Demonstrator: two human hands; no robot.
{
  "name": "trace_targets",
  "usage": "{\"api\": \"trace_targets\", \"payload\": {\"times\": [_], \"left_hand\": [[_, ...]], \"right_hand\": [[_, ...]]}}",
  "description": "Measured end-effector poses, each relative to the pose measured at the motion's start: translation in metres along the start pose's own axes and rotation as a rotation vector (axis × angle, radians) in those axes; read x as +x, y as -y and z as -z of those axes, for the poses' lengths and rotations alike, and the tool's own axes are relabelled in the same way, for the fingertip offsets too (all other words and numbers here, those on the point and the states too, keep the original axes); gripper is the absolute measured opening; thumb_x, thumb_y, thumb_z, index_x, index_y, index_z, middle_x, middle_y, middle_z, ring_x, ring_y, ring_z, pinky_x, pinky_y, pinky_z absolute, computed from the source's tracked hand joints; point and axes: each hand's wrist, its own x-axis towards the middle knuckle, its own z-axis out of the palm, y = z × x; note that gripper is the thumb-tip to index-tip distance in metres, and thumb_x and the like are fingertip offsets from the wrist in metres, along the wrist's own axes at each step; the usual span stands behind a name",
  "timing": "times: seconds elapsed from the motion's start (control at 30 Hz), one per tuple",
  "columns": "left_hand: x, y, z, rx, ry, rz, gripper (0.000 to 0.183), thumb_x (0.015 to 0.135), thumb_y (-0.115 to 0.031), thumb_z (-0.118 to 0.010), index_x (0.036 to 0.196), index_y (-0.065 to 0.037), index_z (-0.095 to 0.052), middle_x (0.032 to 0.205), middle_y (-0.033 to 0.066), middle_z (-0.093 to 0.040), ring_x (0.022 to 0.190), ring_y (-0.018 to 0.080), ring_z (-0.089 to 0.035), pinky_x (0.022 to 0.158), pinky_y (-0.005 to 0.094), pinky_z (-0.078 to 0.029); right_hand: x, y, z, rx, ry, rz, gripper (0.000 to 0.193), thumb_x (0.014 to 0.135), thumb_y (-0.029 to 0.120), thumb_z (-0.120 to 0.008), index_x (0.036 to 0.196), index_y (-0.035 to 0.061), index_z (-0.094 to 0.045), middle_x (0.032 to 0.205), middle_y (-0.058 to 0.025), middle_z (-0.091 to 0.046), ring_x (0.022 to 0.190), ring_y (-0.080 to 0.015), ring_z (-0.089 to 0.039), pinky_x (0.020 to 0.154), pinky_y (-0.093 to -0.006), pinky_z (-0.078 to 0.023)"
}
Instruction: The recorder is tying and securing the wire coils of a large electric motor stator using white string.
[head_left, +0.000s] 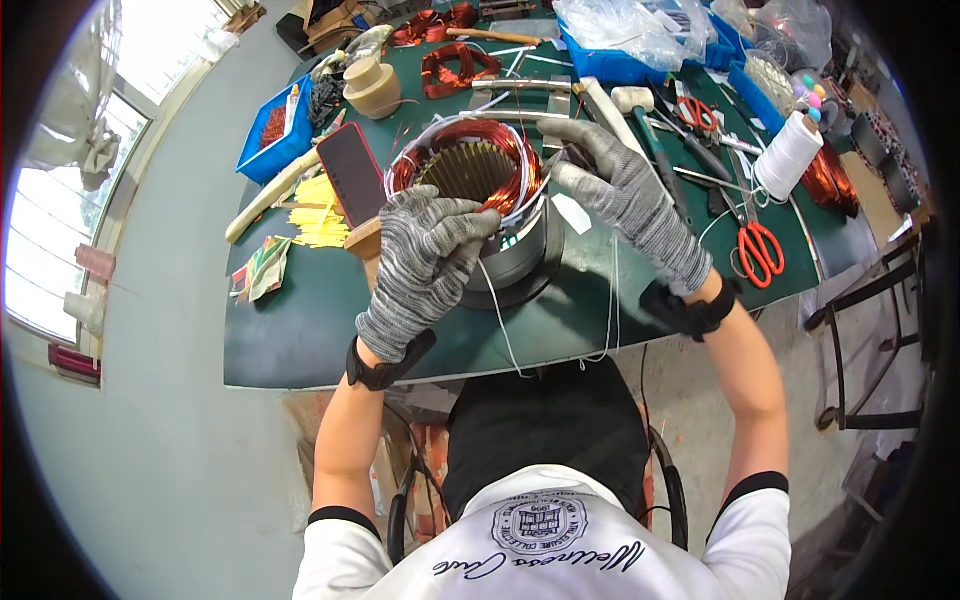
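A motor stator point(515, 262) with a grey metal body stands upright near the middle of the table. Copper windings point(515, 148) ring its slotted bore, with white cord and sleeving around them. My left hand point(425, 250), in a grey knitted glove, is closed over the near-left edge of the windings, fingertips pressing on the copper. At the stator's right rim, my right hand point(630, 190), gloved alike, has thumb and fingers drawn together; what they pinch is too small to tell. White cord point(500, 315) hangs from the stator toward the table's front edge.
Left of the stator lie a red-edged phone point(350, 172), yellow strips point(318, 212) and a blue bin point(273, 130). To the right are red-handled scissors point(760, 255), a white thread cone point(790, 158) and a mallet point(634, 100). Another copper coil point(458, 70) lies behind.
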Motion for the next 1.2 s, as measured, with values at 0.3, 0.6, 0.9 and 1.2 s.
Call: {"api": "trace_targets", "payload": {"times": [0.3,0.6,0.9,1.2], "left_hand": [[0.001,-0.001,-0.004,-0.08,-0.018,0.024,0.025,0.07,-0.002,-0.064,0.091,-0.016,-0.064,0.085,0.0017,-0.063,0.084,0.0204,-0.059,0.088,0.0405,-0.036],[-0.006,0.0,-0.007,-0.027,-0.011,0.074,0.029,0.07,-0.007,-0.062,0.095,-0.019,-0.064,0.087,0.003,-0.063,0.084,0.0241,-0.057,0.09,0.0428,-0.035],[-0.011,0.003,-0.005,-0.047,-0.036,0.068,0.034,0.068,-0.008,-0.063,0.1,-0.02,-0.062,0.089,0.0031,-0.061,0.089,0.024,-0.054,0.093,0.044,-0.033],[-0.014,0.005,-0.015,-0.046,-0.044,0.052,0.035,0.067,-0.018,-0.065,0.101,-0.02,-0.062,0.089,0.002,-0.06,0.091,0.0282,-0.051,0.09,0.0497,-0.032]], "right_hand": [[0.036,0.006,-0.03,-0.444,-0.077,0.355,0.026,0.084,0.016,-0.055,0.109,0.0124,-0.058,0.094,-0.0117,-0.061,0.086,-0.0283,-0.06,0.079,-0.0341,-0.047],[0.021,-0.013,-0.028,-0.331,-0.34,-0.033,0.018,0.081,0.015,-0.063,0.086,0.0052,-0.048,0.074,-0.0034,-0.048,0.067,-0.0122,-0.047,0.064,-0.0264,-0.043],[0.07,-0.02,-0.014,-0.01,0.027,-0.082,0.026,0.092,0.018,-0.05,0.111,0.0019,-0.058,0.102,-0.0061,-0.06,0.089,-0.0124,-0.056,0.078,-0.0235,-0.045],[0.113,-0.02,-0.018,-0.247,0.137,0.196,0.028,0.096,0.027,-0.041,0.094,0.004,-0.057,0.091,-0.0089,-0.062,0.081,-0.014,-0.056,0.078,-0.0273,-0.046]]}}
